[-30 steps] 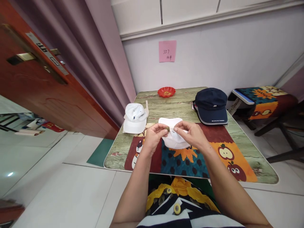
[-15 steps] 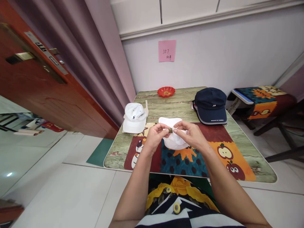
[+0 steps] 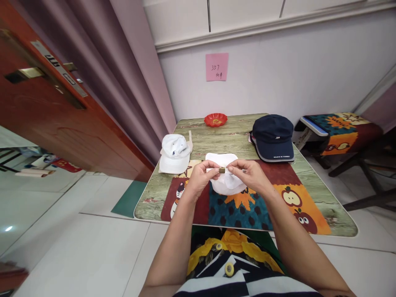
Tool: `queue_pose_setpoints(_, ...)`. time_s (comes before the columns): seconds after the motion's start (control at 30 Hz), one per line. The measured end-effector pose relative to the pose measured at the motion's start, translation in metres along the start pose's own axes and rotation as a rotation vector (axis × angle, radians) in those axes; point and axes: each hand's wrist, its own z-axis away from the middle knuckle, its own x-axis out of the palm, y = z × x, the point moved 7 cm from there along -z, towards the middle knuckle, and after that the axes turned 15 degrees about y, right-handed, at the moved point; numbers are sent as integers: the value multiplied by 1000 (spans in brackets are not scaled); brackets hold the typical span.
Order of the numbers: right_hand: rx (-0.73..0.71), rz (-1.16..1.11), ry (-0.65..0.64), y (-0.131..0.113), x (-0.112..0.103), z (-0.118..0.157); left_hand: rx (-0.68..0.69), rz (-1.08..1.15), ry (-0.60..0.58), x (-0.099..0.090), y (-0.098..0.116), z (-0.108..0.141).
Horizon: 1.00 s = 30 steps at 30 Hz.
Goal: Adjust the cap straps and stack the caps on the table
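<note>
Cap (image 3: 227, 186): 1, white, over the patterned mat (image 3: 201, 208); whether it touches the mat cannot be told.
Strap (image 3: 226, 170): 1, white, on the cap, carrying 1 small brass-coloured buckle (image 3: 222, 170).
Left hand (image 3: 202, 176): fingers pinched together on the strap, beside the buckle.
Right hand (image 3: 249, 174): fingers likewise pinched on the strap, opposite side of the buckle.
2nd cap (image 3: 175, 154): white, dark emblem, left of the cap.
Navy cap (image 3: 272, 138): 1, lettered brim, right of the cap and farther back.
Dish (image 3: 215, 120): 1, red, scalloped, beyond the cap.
Worktop (image 3: 213, 142): 1, wood-patterned, beneath the cap and mat.
Note (image 3: 217, 67): 1, pink, marked 357, on the wall (image 3: 266, 82) beyond the cap.
</note>
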Motion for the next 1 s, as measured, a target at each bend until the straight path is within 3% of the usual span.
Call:
queue_pose_setpoints(0.1, 28, -81, 95, 11, -12, -4, 95, -89, 59, -11, 8, -5)
queue_pose_setpoints(0.2, 60, -163, 178, 27, -28, -5, 268, -256, 122, -23, 28, -10)
queue_pose_setpoints(0.3, 89, -159, 168, 37, -37, -3, 374, -449, -29, -16, 45, -16)
queue_pose_setpoints(0.47, 89, -91, 80, 32, -40, 3, 280, -560, -416, 7, 40, -26)
queue_pose_setpoints(0.57, 65, -62, 61, 27, -40, 5, 212, -556, -527, 14, 31, -28)
queue_pose_setpoints(0.8, 49, 5, 65, 38, -35, 5, 72, -402, -463, 10, 12, -31)
queue_pose_setpoints(1.0, 60, 15, 54, 41, -34, 5, 67, -340, -400, 8, 6, -33)
